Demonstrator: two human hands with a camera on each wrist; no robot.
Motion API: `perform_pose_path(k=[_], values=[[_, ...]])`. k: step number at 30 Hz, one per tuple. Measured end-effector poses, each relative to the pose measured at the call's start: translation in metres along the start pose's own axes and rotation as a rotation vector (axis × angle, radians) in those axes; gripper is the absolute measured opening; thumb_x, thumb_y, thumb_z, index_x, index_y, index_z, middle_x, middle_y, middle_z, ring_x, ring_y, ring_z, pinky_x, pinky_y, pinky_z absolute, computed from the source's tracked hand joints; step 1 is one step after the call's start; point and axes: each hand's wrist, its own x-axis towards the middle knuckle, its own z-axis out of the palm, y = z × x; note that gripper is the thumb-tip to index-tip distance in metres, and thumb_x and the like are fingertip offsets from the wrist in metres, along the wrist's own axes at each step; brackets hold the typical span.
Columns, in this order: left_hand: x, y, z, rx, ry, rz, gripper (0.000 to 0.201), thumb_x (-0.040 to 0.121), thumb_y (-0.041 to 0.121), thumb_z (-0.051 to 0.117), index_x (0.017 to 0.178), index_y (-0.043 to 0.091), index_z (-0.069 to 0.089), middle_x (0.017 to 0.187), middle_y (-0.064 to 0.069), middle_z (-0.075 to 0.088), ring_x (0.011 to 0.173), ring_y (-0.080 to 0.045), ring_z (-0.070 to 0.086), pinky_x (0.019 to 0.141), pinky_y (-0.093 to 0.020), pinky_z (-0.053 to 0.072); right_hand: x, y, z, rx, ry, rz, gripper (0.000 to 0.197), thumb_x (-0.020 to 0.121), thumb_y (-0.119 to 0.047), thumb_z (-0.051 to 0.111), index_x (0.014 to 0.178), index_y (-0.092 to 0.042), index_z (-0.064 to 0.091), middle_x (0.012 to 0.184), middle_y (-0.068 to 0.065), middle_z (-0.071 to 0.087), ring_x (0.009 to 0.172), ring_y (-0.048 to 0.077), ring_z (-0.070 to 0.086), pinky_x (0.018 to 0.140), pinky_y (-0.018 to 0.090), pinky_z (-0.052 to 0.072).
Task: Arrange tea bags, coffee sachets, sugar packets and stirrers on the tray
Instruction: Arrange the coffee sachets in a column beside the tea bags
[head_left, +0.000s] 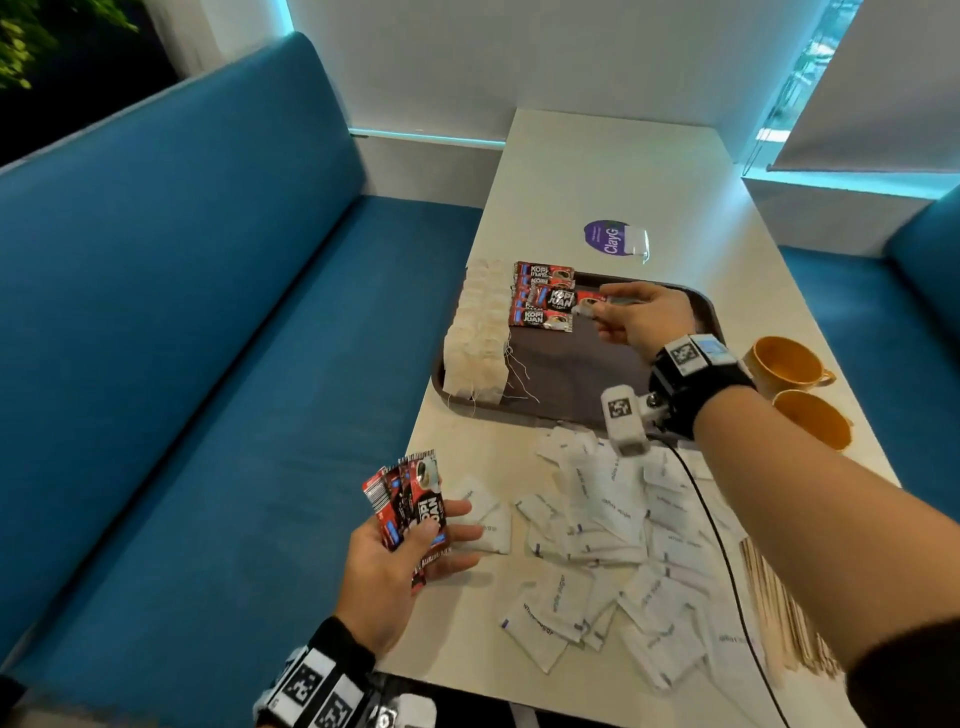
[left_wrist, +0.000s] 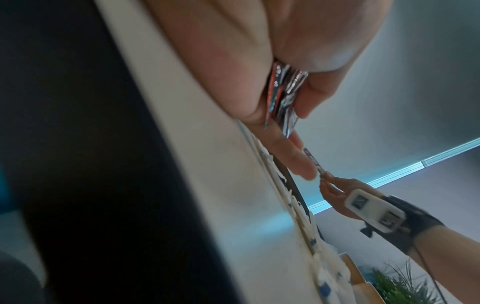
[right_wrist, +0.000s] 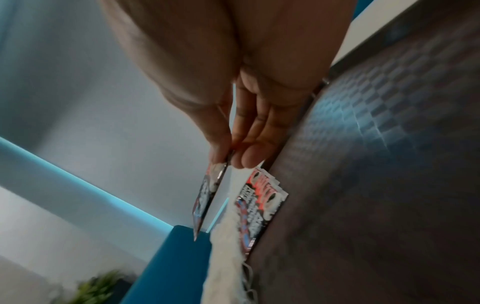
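Note:
A dark brown tray (head_left: 571, 384) lies on the white table. Tea bags (head_left: 478, 338) are stacked in a row along its left side, with red and black coffee sachets (head_left: 540, 317) overlapping beside them. My right hand (head_left: 597, 309) hovers over the tray and pinches one coffee sachet (head_left: 558, 299) by its end, just above the laid row. In the right wrist view that sachet (right_wrist: 205, 197) hangs edge-on between thumb and fingers. My left hand (head_left: 431, 525) holds a fan of several coffee sachets (head_left: 410, 499) near the table's left edge.
Several white sugar packets (head_left: 613, 530) lie scattered on the table in front of the tray. Wooden stirrers (head_left: 779, 613) lie at the near right. Two orange cups (head_left: 784, 364) stand right of the tray. A blue bench (head_left: 208, 312) runs along the left.

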Motion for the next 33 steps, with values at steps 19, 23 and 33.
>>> perform_pose_path(k=[19,23,33], values=[[-0.001,-0.002,-0.002,0.073,-0.017,-0.011,0.024,0.091,0.006,0.056,0.100,0.010,0.077,0.106,-0.027,0.073,0.091,-0.050,0.071,0.072,-0.056,0.063,0.083,0.042,0.037,-0.662,-0.043,0.111,0.022,0.068,-0.016,0.095,0.078,-0.018,0.075,0.083,0.002,0.076,0.080,0.017,0.073,0.083,0.037,0.063],[-0.001,-0.001,-0.002,0.091,-0.031,-0.017,0.026,0.091,0.008,0.056,0.100,0.016,0.078,0.106,-0.026,0.074,0.091,-0.051,0.071,0.077,-0.062,0.060,0.082,0.041,0.040,-0.706,-0.022,0.093,0.024,0.068,-0.018,0.095,0.079,-0.017,0.074,0.085,0.001,0.075,0.086,0.018,0.073,0.086,0.038,0.062],[0.002,-0.010,-0.010,0.021,-0.056,0.026,0.023,0.092,-0.013,0.057,0.112,-0.008,0.066,0.115,-0.029,0.069,0.099,-0.055,0.068,0.071,-0.052,0.063,0.054,0.031,0.031,-0.632,0.046,0.040,0.021,0.081,-0.034,0.086,0.077,-0.020,0.070,0.080,0.002,0.075,0.077,0.016,0.072,0.081,0.037,0.063]])
